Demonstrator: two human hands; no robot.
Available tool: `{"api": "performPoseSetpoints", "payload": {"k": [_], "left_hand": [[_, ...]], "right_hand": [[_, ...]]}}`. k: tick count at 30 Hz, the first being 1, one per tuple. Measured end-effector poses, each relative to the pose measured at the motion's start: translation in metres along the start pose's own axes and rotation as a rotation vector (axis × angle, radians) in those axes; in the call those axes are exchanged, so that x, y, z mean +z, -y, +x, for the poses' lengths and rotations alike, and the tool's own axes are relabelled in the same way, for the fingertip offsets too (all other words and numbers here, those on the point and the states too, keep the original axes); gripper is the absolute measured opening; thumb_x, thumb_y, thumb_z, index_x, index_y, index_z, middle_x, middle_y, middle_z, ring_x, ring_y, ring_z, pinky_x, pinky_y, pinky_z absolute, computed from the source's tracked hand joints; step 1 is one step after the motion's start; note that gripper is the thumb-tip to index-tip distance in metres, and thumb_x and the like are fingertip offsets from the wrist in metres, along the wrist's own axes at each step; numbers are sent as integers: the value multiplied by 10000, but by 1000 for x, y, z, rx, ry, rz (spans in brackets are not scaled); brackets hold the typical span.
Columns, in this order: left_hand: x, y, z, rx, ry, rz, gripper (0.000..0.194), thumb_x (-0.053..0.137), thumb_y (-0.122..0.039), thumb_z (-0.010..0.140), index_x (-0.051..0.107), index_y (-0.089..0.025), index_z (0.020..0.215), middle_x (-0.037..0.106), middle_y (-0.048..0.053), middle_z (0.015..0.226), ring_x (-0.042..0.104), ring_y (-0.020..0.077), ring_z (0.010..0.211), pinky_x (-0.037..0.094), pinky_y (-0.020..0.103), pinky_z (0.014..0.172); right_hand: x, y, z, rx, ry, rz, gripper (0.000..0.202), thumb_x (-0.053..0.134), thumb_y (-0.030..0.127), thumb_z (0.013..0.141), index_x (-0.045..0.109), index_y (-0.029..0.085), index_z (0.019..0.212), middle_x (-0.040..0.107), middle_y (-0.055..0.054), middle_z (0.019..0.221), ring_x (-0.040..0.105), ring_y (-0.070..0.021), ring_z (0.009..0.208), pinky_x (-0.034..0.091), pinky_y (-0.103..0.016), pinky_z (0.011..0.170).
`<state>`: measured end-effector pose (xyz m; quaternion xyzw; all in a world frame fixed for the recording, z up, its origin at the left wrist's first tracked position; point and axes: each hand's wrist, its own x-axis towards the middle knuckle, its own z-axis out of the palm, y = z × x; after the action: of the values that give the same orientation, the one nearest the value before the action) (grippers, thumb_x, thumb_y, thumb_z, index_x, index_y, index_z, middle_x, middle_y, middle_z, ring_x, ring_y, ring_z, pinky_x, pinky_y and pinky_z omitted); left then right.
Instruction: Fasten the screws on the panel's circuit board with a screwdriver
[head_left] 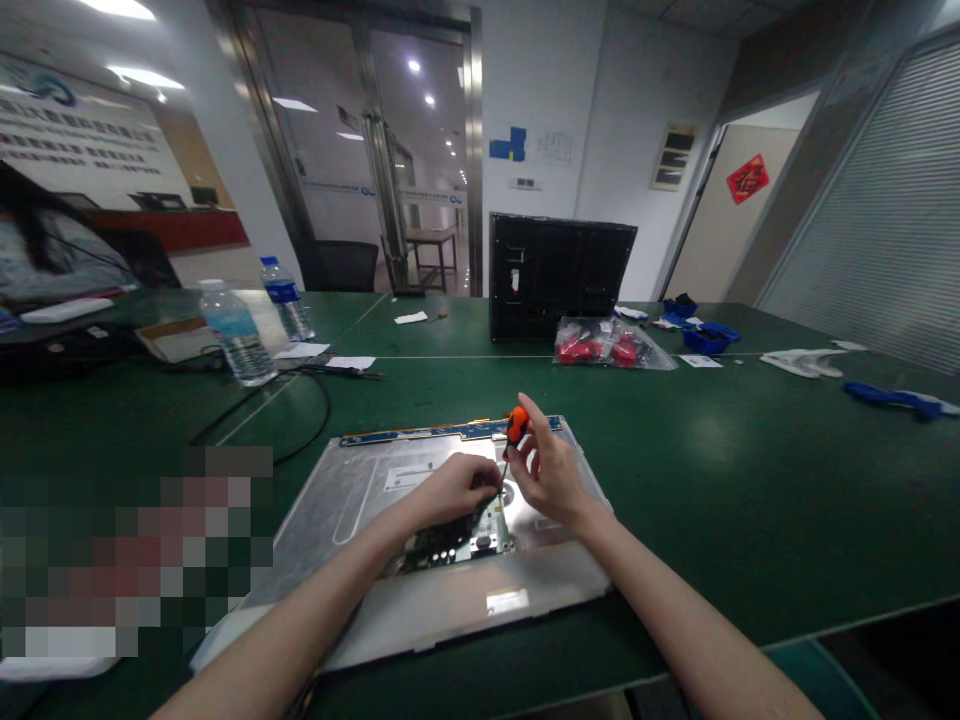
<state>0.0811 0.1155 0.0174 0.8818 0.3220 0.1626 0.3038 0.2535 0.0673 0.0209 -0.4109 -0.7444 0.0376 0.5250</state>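
Note:
A silver metal panel (360,500) lies flat on the green table, with a blue circuit strip (420,434) along its far edge. Near the panel's middle sits a green circuit board (487,530), partly hidden under my hands. My right hand (551,470) grips an orange and black screwdriver (517,425), held nearly upright, its shaft pointing down at the board's far corner. Beside the shaft's lower end, my left hand (465,485) has its fingers pressed together; what they hold, if anything, is hidden.
Two water bottles (238,335) and a black cable (328,410) are at the left. Toward the back stand a black monitor casing (559,270) and a plastic bag with red items (611,345). Blue trays (709,338) and white gloves (802,362) lie right.

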Motion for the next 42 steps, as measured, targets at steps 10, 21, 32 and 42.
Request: {"api": "performPoseSetpoints", "payload": {"k": [10, 21, 32, 42], "left_hand": [[0, 1, 0, -4, -1, 1, 144, 520, -114, 739, 663, -137, 732, 652, 12, 677, 566, 148, 638, 409, 225, 615], [2, 5, 1, 5, 1, -9, 152, 532, -114, 748, 681, -131, 776, 677, 16, 706, 579, 153, 662, 424, 227, 642], [0, 0, 1, 1, -10, -13, 140, 531, -80, 719, 661, -132, 718, 648, 7, 666, 566, 138, 619, 404, 217, 610], [1, 4, 1, 8, 1, -23, 143, 529, -101, 733, 669, -131, 748, 668, 14, 681, 580, 145, 640, 422, 217, 618]], "right_hand": [[2, -4, 1, -21, -34, -76, 707, 588, 214, 859, 220, 243, 1462, 613, 23, 760, 520, -92, 476, 394, -193, 451], [1, -1, -1, -16, 13, -41, 706, 510, 158, 871, 177, 214, 1490, 635, -21, 806, 567, -122, 535, 448, -214, 465], [4, -3, 0, -97, -52, -117, 671, 577, 210, 872, 237, 259, 1449, 610, 31, 737, 540, -106, 494, 414, -208, 461], [2, -1, -1, 2, 16, -45, 710, 511, 133, 845, 194, 209, 1476, 621, 6, 738, 559, -121, 514, 437, -216, 463]]}}
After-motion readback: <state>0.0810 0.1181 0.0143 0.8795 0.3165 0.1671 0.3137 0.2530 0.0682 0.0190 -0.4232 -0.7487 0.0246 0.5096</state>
